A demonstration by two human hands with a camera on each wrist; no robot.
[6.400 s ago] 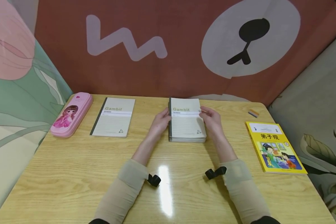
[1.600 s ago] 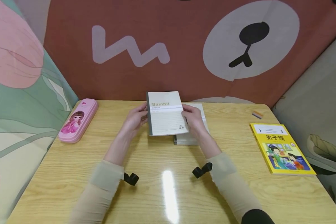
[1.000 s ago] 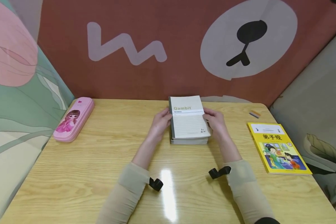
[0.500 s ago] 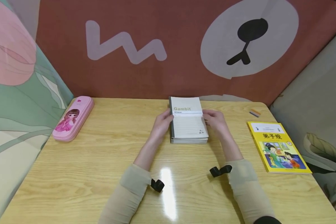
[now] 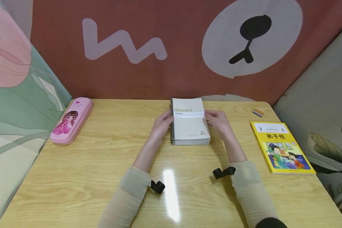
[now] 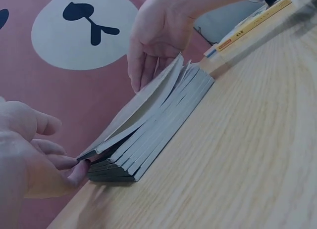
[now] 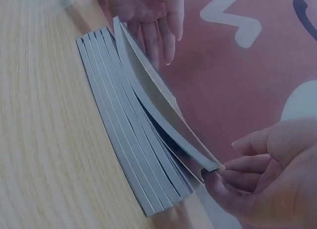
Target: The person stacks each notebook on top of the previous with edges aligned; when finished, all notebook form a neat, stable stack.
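A stack of several grey-white "Gambit" notebooks point(image 5: 191, 142) with dark spines lies near the table's back edge. The top notebook point(image 5: 189, 126) sits on it, nearly in line. At its spine side, my left hand point(image 5: 161, 126) pinches the edge between thumb and fingers. My right hand point(image 5: 220, 124) pinches the opposite edge. In the left wrist view the top notebook point(image 6: 136, 108) bows up from the stack point(image 6: 158, 122), its cover slightly parted from the pages. The right wrist view shows the same bend in the top notebook point(image 7: 143, 98), near the right thumb.
On the wooden table point(image 5: 102, 177), a pink pencil case point(image 5: 72, 121) lies at the back left. A yellow picture book point(image 5: 282, 148) is at the right, with small coloured sticks point(image 5: 257, 112) behind it. A reddish-brown printed backdrop point(image 5: 182, 72) rises behind the table.
The notebook lying left of the stack has been picked up with both hands, carried right and laid on top. In the last second it has come down and lined up with the stack.
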